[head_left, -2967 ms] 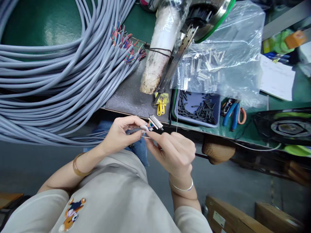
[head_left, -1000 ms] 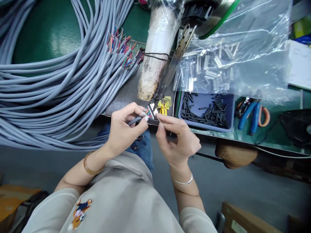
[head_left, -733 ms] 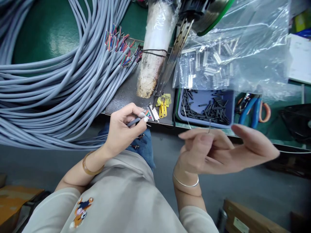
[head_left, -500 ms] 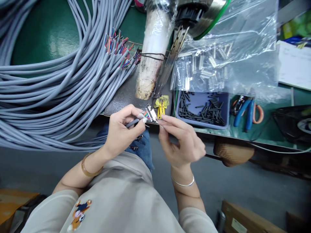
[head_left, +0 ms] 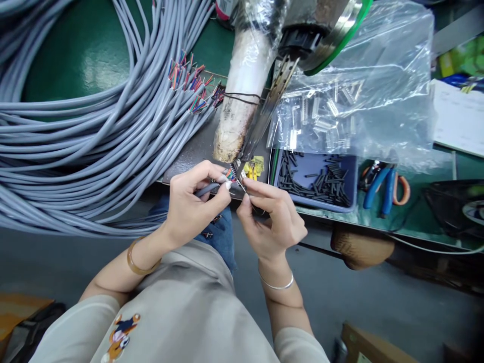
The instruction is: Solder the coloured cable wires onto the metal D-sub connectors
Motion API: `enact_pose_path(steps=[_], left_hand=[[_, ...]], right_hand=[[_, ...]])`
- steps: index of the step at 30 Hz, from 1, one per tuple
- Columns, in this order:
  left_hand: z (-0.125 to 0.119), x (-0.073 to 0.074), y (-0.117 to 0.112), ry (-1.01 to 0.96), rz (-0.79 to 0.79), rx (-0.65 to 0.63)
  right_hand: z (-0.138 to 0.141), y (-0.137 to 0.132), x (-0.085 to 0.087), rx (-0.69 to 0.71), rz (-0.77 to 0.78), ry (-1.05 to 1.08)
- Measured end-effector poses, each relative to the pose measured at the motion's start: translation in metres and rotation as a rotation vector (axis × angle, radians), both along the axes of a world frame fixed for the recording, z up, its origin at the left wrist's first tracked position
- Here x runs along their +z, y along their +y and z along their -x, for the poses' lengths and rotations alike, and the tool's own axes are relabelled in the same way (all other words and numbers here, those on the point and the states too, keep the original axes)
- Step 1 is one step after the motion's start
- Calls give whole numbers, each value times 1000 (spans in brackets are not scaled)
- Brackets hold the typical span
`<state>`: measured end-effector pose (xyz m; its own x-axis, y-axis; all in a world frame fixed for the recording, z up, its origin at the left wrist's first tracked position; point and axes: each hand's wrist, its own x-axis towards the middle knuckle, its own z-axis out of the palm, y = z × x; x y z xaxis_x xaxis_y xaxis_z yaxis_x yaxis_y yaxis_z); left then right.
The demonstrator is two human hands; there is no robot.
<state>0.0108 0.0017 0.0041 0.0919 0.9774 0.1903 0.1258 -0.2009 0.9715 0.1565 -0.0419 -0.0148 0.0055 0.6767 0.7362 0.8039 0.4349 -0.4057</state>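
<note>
My left hand [head_left: 196, 199] is closed around the end of a grey cable [head_left: 207, 190]. Coloured wires [head_left: 230, 174] fan out of the cable beside its fingertips, at a small metal pin connector [head_left: 235, 171]. A thin silvery wire [head_left: 242, 185] is pinched between thumb and fingers of my right hand [head_left: 274, 217], its end at the connector. From above, the tip of a soldering iron [head_left: 260, 116] reaches down to the connector. Behind the right fingertips lies a yellow tool [head_left: 252, 170] on a yellow pad, partly hidden.
Many grey cables [head_left: 94, 156] with stripped ends cover the left side. A plastic-wrapped post [head_left: 242, 75] stands by the iron, near a green-rimmed spool [head_left: 351, 35]. To the right are a bag of metal connectors [head_left: 321, 111], a blue tray [head_left: 353, 181] of black sleeves and blue-handled pliers [head_left: 387, 191].
My right hand has moved left, closer to my left hand. The connector now sits under the iron's tip, and the yellow tool is more covered. The whole view has shifted slightly.
</note>
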Motion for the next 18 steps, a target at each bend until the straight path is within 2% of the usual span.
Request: enact_pose_path(steps=[8, 15, 18], left_hand=[[1, 3, 1, 13, -25, -5], [4, -4, 3, -37, 119, -46], [4, -7, 0, -48, 156, -79]], right_hand=[[1, 1, 5, 1, -2, -32], [-2, -4, 3, 35, -1, -148], [-5, -6, 4, 11, 27, -96]])
